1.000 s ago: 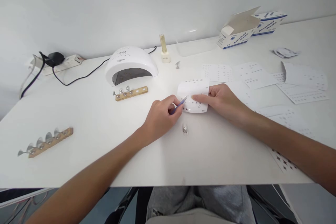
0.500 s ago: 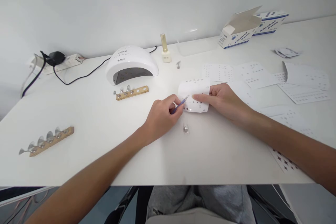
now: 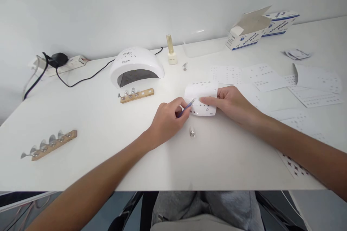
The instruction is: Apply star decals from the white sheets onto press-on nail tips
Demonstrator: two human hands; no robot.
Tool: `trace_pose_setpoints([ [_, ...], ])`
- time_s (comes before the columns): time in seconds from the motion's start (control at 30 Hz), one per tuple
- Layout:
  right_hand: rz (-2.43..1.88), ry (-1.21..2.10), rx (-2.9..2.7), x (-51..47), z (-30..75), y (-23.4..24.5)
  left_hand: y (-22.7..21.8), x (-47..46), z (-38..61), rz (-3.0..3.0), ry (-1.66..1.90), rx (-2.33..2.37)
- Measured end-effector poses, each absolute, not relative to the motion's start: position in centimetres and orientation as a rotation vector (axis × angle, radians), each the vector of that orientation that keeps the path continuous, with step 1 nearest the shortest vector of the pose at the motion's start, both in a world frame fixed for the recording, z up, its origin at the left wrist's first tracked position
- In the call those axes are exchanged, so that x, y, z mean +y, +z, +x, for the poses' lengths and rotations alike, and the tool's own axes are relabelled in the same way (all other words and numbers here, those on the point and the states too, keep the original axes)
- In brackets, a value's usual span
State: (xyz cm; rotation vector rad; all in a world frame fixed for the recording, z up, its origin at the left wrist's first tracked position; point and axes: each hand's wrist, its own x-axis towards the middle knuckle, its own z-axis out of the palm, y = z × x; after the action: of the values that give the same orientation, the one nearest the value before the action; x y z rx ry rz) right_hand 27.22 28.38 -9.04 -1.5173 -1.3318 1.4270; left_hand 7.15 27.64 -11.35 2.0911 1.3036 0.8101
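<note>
While the white tabletop (image 3: 103, 115) fills most of the view, the bulkiest thing on it is a domed white nail lamp (image 3: 135, 59), its dark opening facing the person. Two Alcohol Pads boxes stand by the wall at the far right, an open box (image 3: 248, 38) with its flap raised and a second box (image 3: 280, 25) behind it. At the far left, a black plug (image 3: 58, 59) sits in a white power strip (image 3: 77, 63).

Near the middle, the right hand (image 3: 233, 103) has its grip pinched on a white sticker sheet (image 3: 200, 92), thumb on top and fingers behind. That sheet curves in front of the person and bears small stars. The left hand (image 3: 169, 121) has its grip closed around slim purple tweezers, whose silvery point lies over the sheet; whether it touches cannot be told.

Loose sticker sheets (image 3: 226, 75) spread to the right, some overlapping, one with dark four-pointed stars partly under the right forearm. Two wooden bars carry clear nail tips on metal holders: the near bar (image 3: 55, 148) at left, the shorter-looking far bar (image 3: 146, 93) before the lamp. A gold-capped polish bottle (image 3: 172, 57) stands right of the lamp, with one upright nail tip (image 3: 185, 66) just beside it. Another nail tip (image 3: 192, 133), marked with a bright star, lies just below the held sheet.
</note>
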Motion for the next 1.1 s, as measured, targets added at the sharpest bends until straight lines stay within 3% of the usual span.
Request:
trace_pose_setpoints([
  [0.6, -1.495, 1.384, -1.368, 28.4, 27.3, -9.3, -11.3, 27.6, 7.2, 2.069, 0.799, 1.301],
  [0.93, -1.589, 1.147, -1.483, 28.1, 26.9, -9.3, -10.9, 27.4, 7.4, 1.925, 0.832, 1.307],
  [1.1, -1.457, 1.251, -1.370, 27.9, 27.0, -9.2, -9.8, 28.1, 6.8, 1.851, 0.931, 1.333],
])
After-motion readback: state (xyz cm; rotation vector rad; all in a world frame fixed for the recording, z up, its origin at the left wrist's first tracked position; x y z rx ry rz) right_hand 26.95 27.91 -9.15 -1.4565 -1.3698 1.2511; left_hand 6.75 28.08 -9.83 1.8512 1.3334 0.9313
